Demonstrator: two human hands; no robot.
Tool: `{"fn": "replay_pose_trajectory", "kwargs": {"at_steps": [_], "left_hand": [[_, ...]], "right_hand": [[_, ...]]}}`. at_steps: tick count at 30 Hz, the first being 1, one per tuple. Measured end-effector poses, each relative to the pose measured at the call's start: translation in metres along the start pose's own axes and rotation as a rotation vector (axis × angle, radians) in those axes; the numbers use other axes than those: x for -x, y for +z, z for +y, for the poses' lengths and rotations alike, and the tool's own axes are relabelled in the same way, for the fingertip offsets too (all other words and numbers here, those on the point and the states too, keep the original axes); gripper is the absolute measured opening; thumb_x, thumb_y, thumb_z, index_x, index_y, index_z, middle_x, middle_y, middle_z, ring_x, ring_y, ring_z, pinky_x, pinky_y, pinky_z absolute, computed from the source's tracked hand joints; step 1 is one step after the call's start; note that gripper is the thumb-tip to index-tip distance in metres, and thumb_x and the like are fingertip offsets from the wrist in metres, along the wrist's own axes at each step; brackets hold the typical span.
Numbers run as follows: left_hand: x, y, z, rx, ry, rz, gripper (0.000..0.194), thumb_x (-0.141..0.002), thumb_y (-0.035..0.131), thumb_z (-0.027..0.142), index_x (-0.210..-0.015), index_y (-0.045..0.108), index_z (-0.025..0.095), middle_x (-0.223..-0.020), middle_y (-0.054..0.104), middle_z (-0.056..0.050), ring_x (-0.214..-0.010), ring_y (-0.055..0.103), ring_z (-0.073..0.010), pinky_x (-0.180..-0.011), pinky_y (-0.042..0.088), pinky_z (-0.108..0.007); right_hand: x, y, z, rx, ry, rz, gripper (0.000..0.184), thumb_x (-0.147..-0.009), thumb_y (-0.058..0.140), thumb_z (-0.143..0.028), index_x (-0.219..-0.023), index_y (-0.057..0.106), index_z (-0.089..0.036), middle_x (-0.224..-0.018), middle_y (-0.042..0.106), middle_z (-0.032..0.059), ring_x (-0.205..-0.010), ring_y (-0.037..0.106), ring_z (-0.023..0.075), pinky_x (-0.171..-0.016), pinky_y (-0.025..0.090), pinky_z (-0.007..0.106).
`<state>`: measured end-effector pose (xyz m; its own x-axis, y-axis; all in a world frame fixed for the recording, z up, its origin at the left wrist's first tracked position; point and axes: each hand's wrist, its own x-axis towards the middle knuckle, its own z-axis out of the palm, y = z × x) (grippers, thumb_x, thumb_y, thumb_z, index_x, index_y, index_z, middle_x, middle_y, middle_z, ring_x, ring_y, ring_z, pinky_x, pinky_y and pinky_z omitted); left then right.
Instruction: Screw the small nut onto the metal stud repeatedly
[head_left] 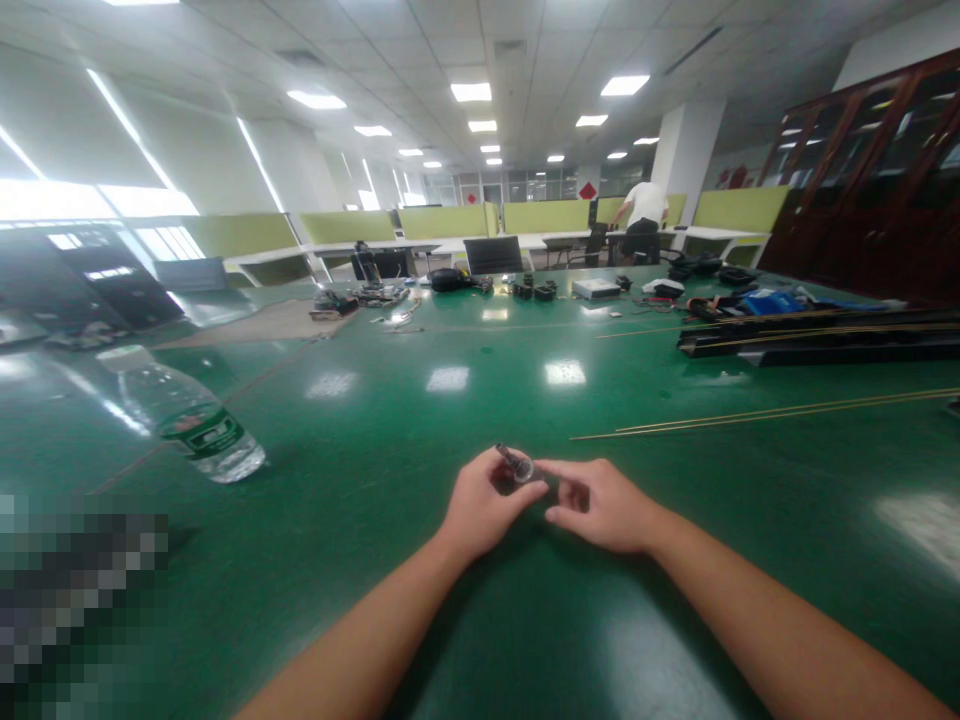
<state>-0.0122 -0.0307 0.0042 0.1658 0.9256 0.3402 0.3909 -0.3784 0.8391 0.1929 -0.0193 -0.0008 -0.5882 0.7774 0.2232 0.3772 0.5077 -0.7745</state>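
Both my hands meet low over the glossy green table, a little below the middle of the view. My left hand is closed in a pinch round a small dark metal part with a shiny round end, which sticks up to the left. My right hand has its fingers curled, and its fingertips touch the same part from the right. What the part is I cannot make out.
A clear water bottle with a green label stands at the left. Thin brass rods lie at the right, long black rails behind them. Tools and small boxes crowd the far edge. A person stands at distant desks. A blurred patch covers the lower left.
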Motion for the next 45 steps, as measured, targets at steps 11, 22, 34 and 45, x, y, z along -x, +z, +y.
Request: {"fn": "replay_pose_trajectory", "kwargs": {"at_steps": [11, 22, 34, 45], "left_hand": [[0.001, -0.001, 0.002, 0.049, -0.037, 0.039, 0.027, -0.072, 0.078, 0.027, -0.092, 0.063, 0.016, -0.094, 0.07, -0.006, -0.082, 0.067, -0.0185, -0.074, 0.055, -0.03], [0.003, -0.002, 0.003, -0.148, 0.02, 0.005, 0.017, -0.072, 0.075, 0.021, -0.084, 0.064, 0.018, -0.082, 0.069, 0.0, -0.073, 0.065, -0.0144, -0.068, 0.051, -0.025], [0.004, -0.002, 0.0, -0.231, 0.063, -0.012, 0.024, -0.073, 0.077, 0.027, -0.096, 0.071, 0.021, -0.089, 0.072, -0.003, -0.078, 0.065, -0.0173, -0.07, 0.052, -0.028], [0.004, -0.001, -0.005, -0.199, 0.065, -0.013, 0.038, -0.071, 0.079, 0.024, -0.107, 0.068, 0.023, -0.092, 0.071, -0.002, -0.08, 0.065, -0.017, -0.072, 0.051, -0.028]], "right_hand": [[-0.001, 0.001, 0.003, 0.028, -0.009, 0.007, 0.055, -0.08, 0.068, -0.027, -0.134, 0.059, -0.017, -0.07, 0.068, -0.0009, -0.057, 0.058, 0.0121, -0.059, 0.046, 0.024], [-0.002, 0.0, 0.009, 0.053, 0.007, 0.111, 0.056, -0.079, 0.068, -0.022, -0.134, 0.056, -0.02, -0.075, 0.07, -0.0011, -0.06, 0.061, 0.0126, -0.061, 0.047, 0.024], [-0.004, 0.0, 0.012, 0.045, -0.009, 0.163, 0.057, -0.079, 0.068, -0.02, -0.134, 0.055, -0.02, -0.088, 0.069, 0.0028, -0.068, 0.063, 0.0154, -0.066, 0.051, 0.028], [-0.003, -0.001, 0.008, 0.076, 0.007, 0.177, 0.035, -0.077, 0.069, -0.019, -0.111, 0.061, -0.021, -0.082, 0.069, 0.0018, -0.066, 0.062, 0.0158, -0.064, 0.047, 0.026]]}}
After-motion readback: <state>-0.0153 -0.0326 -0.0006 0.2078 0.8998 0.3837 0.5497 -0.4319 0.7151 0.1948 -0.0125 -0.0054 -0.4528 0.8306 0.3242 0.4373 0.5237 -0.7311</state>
